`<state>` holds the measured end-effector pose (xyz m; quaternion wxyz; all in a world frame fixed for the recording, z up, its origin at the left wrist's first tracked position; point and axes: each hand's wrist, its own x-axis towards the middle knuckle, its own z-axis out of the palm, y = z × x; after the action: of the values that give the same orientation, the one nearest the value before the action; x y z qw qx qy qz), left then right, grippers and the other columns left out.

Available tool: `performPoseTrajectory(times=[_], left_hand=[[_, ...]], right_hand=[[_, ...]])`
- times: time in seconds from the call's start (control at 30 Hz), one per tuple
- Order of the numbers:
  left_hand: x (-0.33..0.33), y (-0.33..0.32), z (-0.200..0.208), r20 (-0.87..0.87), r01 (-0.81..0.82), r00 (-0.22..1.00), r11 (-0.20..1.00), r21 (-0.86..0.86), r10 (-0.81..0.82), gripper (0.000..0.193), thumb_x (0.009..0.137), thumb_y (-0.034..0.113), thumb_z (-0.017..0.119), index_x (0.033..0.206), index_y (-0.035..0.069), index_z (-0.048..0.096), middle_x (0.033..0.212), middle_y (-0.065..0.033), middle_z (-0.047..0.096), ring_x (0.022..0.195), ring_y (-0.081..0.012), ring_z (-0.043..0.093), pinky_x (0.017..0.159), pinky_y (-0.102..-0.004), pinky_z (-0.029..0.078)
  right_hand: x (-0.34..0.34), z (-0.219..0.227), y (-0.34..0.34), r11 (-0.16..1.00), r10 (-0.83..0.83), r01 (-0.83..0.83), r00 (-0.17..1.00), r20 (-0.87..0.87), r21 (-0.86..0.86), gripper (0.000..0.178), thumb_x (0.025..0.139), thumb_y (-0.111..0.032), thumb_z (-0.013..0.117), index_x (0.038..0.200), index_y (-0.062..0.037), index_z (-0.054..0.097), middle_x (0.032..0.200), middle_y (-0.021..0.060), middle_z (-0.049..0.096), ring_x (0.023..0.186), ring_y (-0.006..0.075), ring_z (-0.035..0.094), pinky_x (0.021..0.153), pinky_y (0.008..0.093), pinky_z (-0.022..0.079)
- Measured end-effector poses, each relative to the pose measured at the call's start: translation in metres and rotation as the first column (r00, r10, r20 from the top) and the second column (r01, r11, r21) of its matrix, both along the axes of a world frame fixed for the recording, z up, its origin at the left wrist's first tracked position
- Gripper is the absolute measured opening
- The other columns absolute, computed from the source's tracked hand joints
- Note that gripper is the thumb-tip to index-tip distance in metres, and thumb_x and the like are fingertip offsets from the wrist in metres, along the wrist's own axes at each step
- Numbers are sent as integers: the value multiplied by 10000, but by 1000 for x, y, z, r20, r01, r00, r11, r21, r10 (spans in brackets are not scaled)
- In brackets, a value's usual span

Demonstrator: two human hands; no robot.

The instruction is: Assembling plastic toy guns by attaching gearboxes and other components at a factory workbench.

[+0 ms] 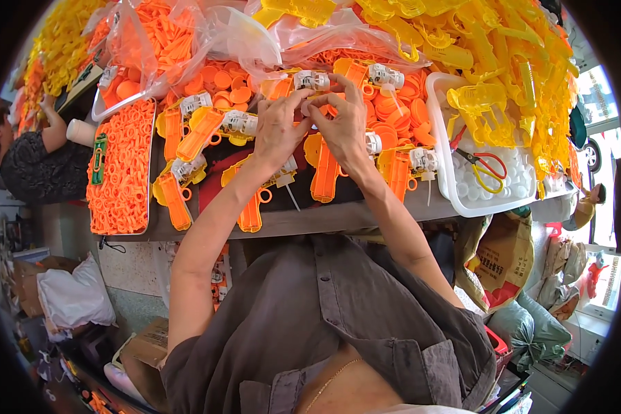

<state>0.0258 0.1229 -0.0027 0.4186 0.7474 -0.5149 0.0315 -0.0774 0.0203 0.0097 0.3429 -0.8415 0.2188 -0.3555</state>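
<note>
Two bare hands meet over the middle of the workbench (338, 219) in the head view. Left hand (277, 131) and right hand (343, 124) are raised side by side, fingertips touching, pinching a small white pump part (312, 81) with a bit of orange plastic between them; both are closed on it in a fingertip grip, not a fist. The part sits at 12 o'clock from the hands, just above the knuckles.

Around the hands, half-built orange-and-yellow toy water guns (179, 186) lie on the bench from 9 to 3 o'clock, each with a white pump fitted. At 9 o'clock a white tray (121, 169) holds orange ring pieces. At 3 o'clock a white tub (455, 186) holds white caps, with red-and-yellow scissors (486, 168) on top. From 12 to 2 o'clock, yellow gun shells (504, 55) are heaped high. At 11 o'clock, clear bags of orange parts (162, 38). Far at 9 o'clock, another person (31, 162) in dark clothing sits at the bench.
</note>
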Motion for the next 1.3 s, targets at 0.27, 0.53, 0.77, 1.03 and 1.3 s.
performPoseTrajectory(times=[0.27, 0.53, 0.77, 1.03, 1.3], left_hand=[[-2, 3, 4, 174, -78, 982, 997, 15, 74, 321, 766, 133, 727, 1084, 115, 692, 835, -19, 683, 808, -178, 608, 854, -361, 352], [4, -4, 6, 333, -139, 932, 990, -31, 141, 349, 719, 118, 773, 1060, 150, 710, 896, -10, 651, 1002, -199, 541, 845, -404, 355], [31, -12, -7, 324, -191, 936, 971, 145, 136, 299, 761, 236, 755, 1051, 167, 726, 887, -16, 653, 954, -200, 542, 798, -378, 350], [42, -4, -13, -212, 98, 975, 989, 113, -72, 321, 771, 140, 718, 1088, 104, 684, 969, -70, 702, 901, -260, 641, 860, -412, 414], [43, 3, -5, -334, 139, 938, 984, 115, -93, 351, 900, 272, 657, 1149, 24, 658, 1035, -137, 708, 908, -268, 669, 844, -369, 502]], right_hand=[[5, -13, 7, 993, -102, 106, 991, 85, -46, 118, 731, -142, 762, 819, -74, 721, 1379, 142, 485, 1216, 315, 477, 989, 478, 349], [3, -17, -4, 992, 21, -4, 991, 132, -126, 160, 723, -128, 763, 834, -53, 675, 1400, 176, 442, 1237, 354, 448, 999, 496, 344], [-12, -10, -8, 987, 138, -132, 988, 63, -94, 130, 786, -121, 743, 847, -46, 658, 1325, 155, 506, 1210, 319, 483, 1018, 454, 385], [41, 9, -71, 947, 143, -211, 952, -271, -242, 274, 883, -282, 652, 938, -15, 627, 933, 149, 671, 923, 319, 622, 791, 416, 461], [81, -3, -89, 838, 6, -323, 812, -583, -441, 343, 776, -363, 708, 885, -41, 659, 902, 129, 686, 941, 314, 625, 830, 507, 355]])
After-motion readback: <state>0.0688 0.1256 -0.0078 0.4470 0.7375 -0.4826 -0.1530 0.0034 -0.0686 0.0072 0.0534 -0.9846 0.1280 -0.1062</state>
